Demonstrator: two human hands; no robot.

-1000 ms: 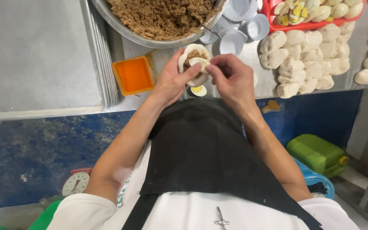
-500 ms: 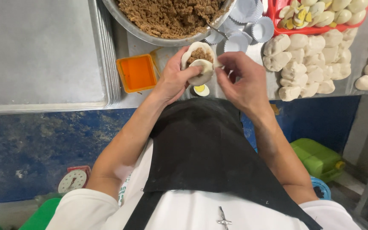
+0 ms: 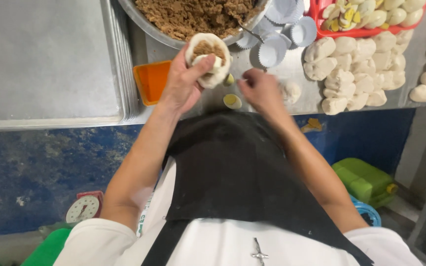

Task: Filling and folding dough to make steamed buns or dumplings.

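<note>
My left hand [image 3: 183, 81] cups a round of white dough [image 3: 208, 61] with brown filling and a piece of boiled egg in its middle, the thumb pressed over the egg. My right hand [image 3: 260, 88] is apart from the dough, lowered to the metal counter beside it, fingers pinched together near a small egg piece [image 3: 229, 79]. A second egg piece [image 3: 232, 101] lies on the counter between the hands. Whether the right fingers hold anything is hidden by blur.
A big metal bowl of brown minced filling [image 3: 193, 17] stands just beyond the hands. White paper cups [image 3: 277, 29] lie right of it, then a red basket of cut eggs [image 3: 366, 15] and several dough balls [image 3: 351, 74]. An orange tub [image 3: 149, 81] and a stack of metal trays [image 3: 45, 59] sit left.
My right hand has left the dough and dropped to the counter to the right. My left hand has kept the filled dough, now with egg on top.
</note>
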